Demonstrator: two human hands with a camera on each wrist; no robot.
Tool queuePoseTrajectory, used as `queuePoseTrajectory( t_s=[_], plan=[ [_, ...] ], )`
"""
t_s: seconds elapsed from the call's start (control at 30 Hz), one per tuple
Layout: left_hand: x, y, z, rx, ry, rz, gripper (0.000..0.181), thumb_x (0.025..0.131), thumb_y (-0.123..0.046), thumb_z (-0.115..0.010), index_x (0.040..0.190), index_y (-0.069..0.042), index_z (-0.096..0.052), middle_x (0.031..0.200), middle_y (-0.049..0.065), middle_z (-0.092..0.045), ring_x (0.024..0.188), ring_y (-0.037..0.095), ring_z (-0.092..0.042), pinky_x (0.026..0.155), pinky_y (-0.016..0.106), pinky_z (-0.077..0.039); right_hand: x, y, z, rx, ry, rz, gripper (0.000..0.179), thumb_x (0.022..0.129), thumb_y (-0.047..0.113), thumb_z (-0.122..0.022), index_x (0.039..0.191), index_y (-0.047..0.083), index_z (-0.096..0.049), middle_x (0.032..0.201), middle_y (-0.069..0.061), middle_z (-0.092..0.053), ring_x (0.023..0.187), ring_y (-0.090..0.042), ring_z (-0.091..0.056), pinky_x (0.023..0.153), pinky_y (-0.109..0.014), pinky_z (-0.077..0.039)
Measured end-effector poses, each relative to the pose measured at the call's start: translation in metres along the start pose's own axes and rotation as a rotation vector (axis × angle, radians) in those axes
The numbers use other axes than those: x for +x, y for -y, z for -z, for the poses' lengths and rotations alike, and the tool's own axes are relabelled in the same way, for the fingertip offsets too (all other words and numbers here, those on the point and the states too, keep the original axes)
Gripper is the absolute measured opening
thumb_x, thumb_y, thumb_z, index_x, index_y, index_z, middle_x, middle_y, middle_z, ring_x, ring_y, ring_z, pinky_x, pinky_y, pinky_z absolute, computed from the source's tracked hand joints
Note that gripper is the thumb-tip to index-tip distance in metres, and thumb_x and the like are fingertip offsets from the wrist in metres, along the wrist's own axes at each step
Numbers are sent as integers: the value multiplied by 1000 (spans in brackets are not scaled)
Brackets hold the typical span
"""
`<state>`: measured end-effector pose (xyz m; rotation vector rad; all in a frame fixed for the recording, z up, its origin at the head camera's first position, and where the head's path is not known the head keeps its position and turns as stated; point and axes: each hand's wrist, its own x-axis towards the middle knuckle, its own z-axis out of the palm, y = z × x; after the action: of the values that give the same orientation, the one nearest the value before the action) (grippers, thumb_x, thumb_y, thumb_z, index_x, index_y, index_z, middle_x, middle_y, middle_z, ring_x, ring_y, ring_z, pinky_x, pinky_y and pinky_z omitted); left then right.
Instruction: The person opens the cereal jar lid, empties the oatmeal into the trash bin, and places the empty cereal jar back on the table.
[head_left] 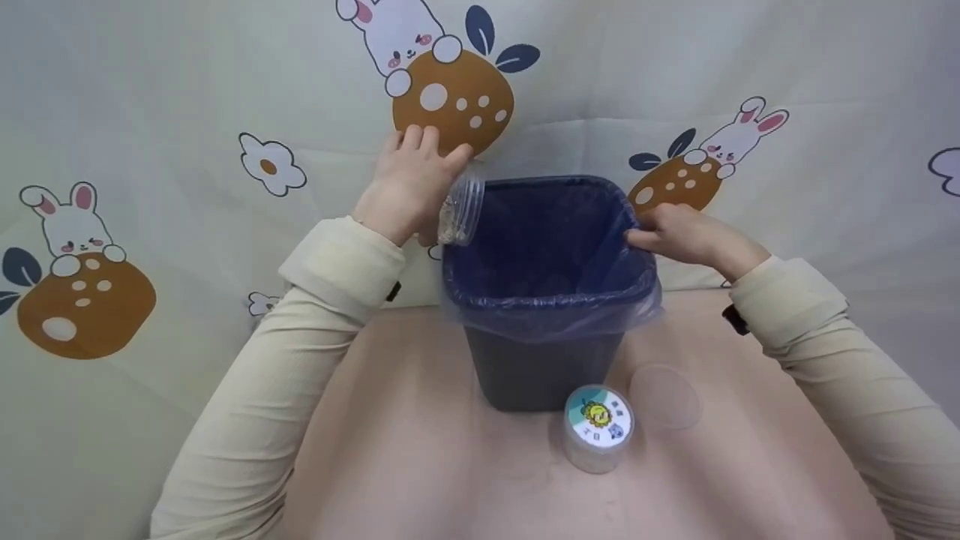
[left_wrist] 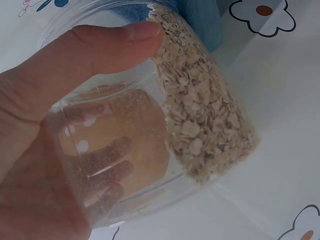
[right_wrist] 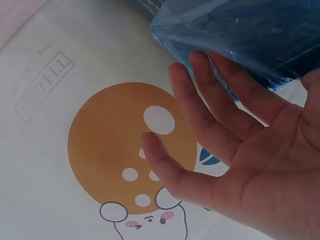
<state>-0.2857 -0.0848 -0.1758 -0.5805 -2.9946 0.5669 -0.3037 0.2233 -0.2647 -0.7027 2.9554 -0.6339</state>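
My left hand [head_left: 409, 184] grips a clear plastic jar [head_left: 461, 206] at the left rim of a grey trash bin [head_left: 536, 375]. The jar lies tipped on its side, its mouth facing the bin's opening. Inside it, rolled oats [left_wrist: 200, 110] are banked along the lower wall and reach up to the mouth. A blue plastic liner [head_left: 555, 319] is folded over the bin's rim. On the right side my right hand [head_left: 686, 236] holds that rim, thumb over the edge and the other fingers outside, loosely bent against the liner in the right wrist view.
A second clear jar with a printed lid [head_left: 598, 420] stands on the pinkish tabletop [head_left: 420, 465], in front of the bin. Beside it lies a thin, clear round disc [head_left: 666, 397]. A cloth [head_left: 187, 90] with rabbit prints hangs close behind the bin.
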Motion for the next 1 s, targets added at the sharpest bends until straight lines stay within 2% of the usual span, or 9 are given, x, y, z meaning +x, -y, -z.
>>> queuePoseTrajectory(
  t_s=[0.1, 0.4, 0.77, 1.0],
  plan=[
    [0, 0, -1, 1, 0, 2, 98, 60, -20, -90, 137, -11, -31, 130, 27, -35, 124, 42, -28, 101, 52, -27, 1, 0, 1, -4, 25, 7, 25, 96, 23, -51, 88, 1, -61, 72, -3, -52, 69, -22, -51, 63, -35, -38],
    [1, -1, -1, 11, 13, 14, 97, 61, -24, -88, 137, -11, -30, 130, 27, -34, 124, 41, -27, 101, 51, -27, 2, -2, 3, -40, 76, 6, 27, 98, 25, -47, 95, -1, -55, 80, -7, -51, 76, -27, -52, 70, -41, -39],
    [0, -2, -1, 6, 9, 12, 98, 60, -22, -90, 137, -12, -30, 131, 27, -34, 124, 41, -27, 101, 51, -27, 2, -5, 3, -46, 89, 22, 33, 99, 27, -46, 104, -4, -56, 91, -15, -58, 80, -31, -53, 73, -46, -42],
    [0, -4, -1, 24, -7, 9, 100, 57, -22, -91, 138, -13, -31, 131, 26, -35, 124, 41, -27, 100, 50, -28, 2, -4, 3, -35, 99, 18, 36, 99, 27, -46, 108, -6, -57, 93, -16, -59, 80, -30, -54, 73, -46, -43]
  ],
)
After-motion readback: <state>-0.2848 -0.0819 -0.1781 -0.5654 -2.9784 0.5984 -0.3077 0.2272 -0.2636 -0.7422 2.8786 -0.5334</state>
